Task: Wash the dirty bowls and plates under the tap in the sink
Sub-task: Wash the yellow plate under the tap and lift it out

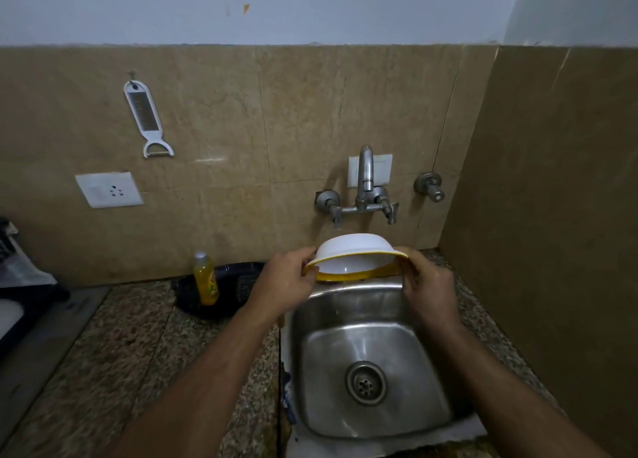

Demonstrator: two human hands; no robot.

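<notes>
A white bowl (352, 252) with a yellow rim is held upside down and tilted above the back edge of the steel sink (345, 305). My left hand (283, 281) grips its left rim and my right hand (426, 286) grips its right rim. The tap (365, 171) juts from the wall just above the bowl, and no water is seen running from it. The sink basin below holds no dishes, with only the drain (366, 381) showing.
A yellow dish-soap bottle (205, 280) stands left of the sink in front of a black tray (221, 288). A grater (146, 117) and a socket (108, 189) are on the tiled wall. A side wall rises close on the right.
</notes>
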